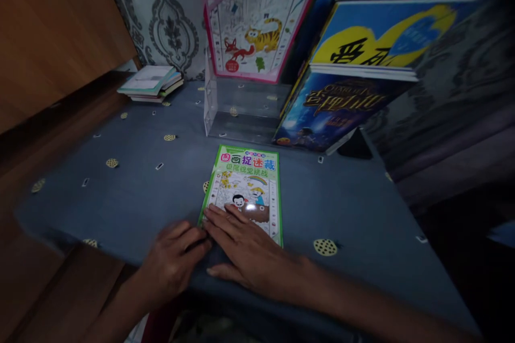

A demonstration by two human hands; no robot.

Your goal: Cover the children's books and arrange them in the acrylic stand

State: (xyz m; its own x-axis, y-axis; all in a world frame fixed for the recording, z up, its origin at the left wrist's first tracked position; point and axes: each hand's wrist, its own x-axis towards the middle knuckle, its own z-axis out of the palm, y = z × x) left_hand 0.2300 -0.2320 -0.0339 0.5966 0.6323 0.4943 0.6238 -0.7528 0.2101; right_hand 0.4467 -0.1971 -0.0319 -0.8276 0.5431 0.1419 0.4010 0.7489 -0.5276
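A green-bordered picture book [245, 182] with colourful Chinese lettering lies closed on the grey-blue tablecloth, near the table's front edge. My right hand [245, 246] rests across its lower part, palm down with the fingers stretched out, and hides its bottom left area. Beside the book's lower left corner is my left hand [173, 257], its fingers curled and pinched together at that corner. Whether a bit of the cover is between those fingertips is hidden.
Behind the book stands a clear acrylic rack [241, 118] holding a pink picture book [257, 37]. To its right, a dark blue book [322, 107] and a yellow-and-blue book [370, 37] stand tilted. A small stack of books [151, 84] lies at back left.
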